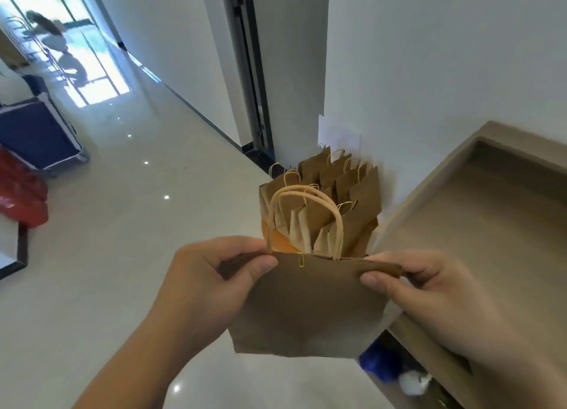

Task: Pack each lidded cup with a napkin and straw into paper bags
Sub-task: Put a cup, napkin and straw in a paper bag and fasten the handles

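the left grip [214,279] pinches the top left corner of a brown paper bag [306,310], thumb on the near face and fingers curled behind. the right grip [429,292] pinches the top right corner the same way. the bag hangs flat between the two grips, above the glossy floor [122,255]. a yellow paper clip [301,260] sits on its rim just right of the left grip's thumb. twisted paper handles [306,190] arch up from the rim between the grips. beyond the grips, a cluster of more paper bags [356,200] stands upright against the white wall [429,71], handles up. right of the right grip lies a beige desk [491,224] with a raised edge. below that grip, under the desk, a blue thing [380,362] is too blurred to name. far left of the left grip stand a blue cart [33,132] and red bundles [21,200].
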### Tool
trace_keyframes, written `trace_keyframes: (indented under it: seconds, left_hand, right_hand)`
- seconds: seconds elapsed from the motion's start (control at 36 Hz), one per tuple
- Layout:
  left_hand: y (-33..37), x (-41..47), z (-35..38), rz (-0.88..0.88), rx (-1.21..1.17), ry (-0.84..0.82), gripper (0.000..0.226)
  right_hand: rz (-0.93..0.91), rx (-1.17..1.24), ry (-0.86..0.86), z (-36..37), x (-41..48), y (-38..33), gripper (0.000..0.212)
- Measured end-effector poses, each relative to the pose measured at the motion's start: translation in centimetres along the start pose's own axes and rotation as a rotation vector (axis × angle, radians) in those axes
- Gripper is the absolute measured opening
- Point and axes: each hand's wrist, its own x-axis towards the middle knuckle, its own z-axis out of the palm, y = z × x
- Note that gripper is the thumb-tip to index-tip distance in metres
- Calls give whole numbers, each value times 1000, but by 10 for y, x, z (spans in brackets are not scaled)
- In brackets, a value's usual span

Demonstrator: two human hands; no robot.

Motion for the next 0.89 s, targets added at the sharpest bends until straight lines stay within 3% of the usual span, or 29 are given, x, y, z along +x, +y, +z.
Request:
trace_keyframes:
  seconds: [0.19,0.42,0.61,0.78,0.89]
  left_hand:
    - [-73,32,-40,-54,-21,-75,26]
    - [-136,118,-18,-104,89,-253,10]
    - [-204,206,26,-92,394,-512,9]
    - [-263,272,66,-96,417,-609,12]
    - [-298,318,95,-90,515,-663,37]
  right_hand:
    - [167,-38,-2,63,40,0,26]
    - [313,-395,67,84,111,46,14]
    - [428,-300,72,104,189,131,13]
    - [528,-207,138,113,251,194,16]
    - [646,-143,124,120,287,227,14]
